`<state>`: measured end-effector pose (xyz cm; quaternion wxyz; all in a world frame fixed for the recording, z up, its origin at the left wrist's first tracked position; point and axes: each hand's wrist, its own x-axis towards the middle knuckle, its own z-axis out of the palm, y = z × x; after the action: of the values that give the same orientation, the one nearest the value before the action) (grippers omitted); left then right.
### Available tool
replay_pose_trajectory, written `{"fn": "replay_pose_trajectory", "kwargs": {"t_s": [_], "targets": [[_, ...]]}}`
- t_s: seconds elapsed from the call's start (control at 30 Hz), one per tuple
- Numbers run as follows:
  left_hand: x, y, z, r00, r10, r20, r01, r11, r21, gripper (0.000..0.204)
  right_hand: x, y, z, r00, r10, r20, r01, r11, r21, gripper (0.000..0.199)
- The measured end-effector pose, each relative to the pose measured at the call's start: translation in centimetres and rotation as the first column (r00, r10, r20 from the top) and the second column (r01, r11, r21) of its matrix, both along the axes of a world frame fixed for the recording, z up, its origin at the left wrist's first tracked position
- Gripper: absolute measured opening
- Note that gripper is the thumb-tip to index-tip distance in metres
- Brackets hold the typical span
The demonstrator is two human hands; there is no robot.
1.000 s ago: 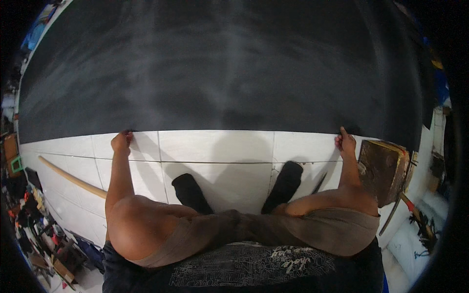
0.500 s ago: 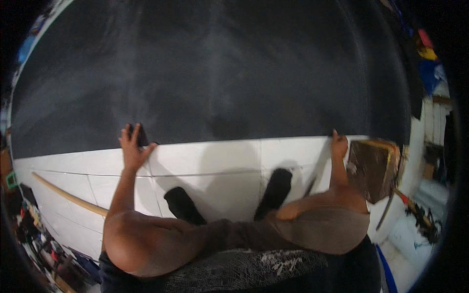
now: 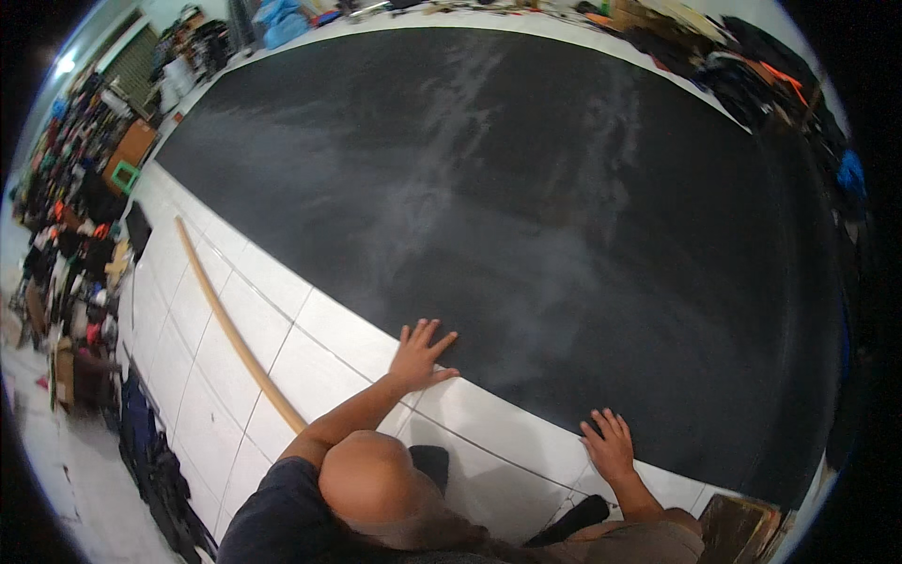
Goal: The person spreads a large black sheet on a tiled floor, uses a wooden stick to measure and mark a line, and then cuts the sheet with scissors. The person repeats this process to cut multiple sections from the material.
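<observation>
Fingers (image 3: 434, 331) of the left hand (image 3: 419, 355) lie spread and flat, grasping nothing, pressed on the near edge of the large black sheet (image 3: 526, 207) — the right hand (image 3: 609, 446) rests likewise, splayed on the same edge. The sheet covers the white tiled floor (image 3: 310, 367), stretching away from both hands. A long wooden stick (image 3: 230, 324) lies on the tiles to the left — beyond it, cluttered bags and boxes (image 3: 70, 235).
</observation>
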<state>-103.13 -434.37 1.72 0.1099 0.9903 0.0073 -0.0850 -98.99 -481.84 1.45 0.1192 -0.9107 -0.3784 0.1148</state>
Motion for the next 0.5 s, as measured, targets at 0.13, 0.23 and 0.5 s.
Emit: {"fn": "replay_pose_trajectory", "kwargs": {"t_s": [0.13,0.23,0.5], "targets": [[-0.3,2.1,0.8,0.965,0.207,0.162,-0.179,0.969,-0.170,0.073,-1.4,-1.5,0.2,0.994,-0.096,0.061,0.097,0.995,-0.013,0.035],[-4.3,8.4,0.2,0.710,0.616,0.342,-0.527,0.787,-0.321,0.054,-1.3,-1.0,0.5,0.990,-0.144,0.007,0.144,0.989,0.030,0.034],[-23.2,17.4,0.7,-0.209,0.946,0.248,-0.960,-0.246,0.130,0.074,-1.6,0.5,2.6,0.983,-0.164,-0.083,0.169,0.984,0.052,0.042]]}}
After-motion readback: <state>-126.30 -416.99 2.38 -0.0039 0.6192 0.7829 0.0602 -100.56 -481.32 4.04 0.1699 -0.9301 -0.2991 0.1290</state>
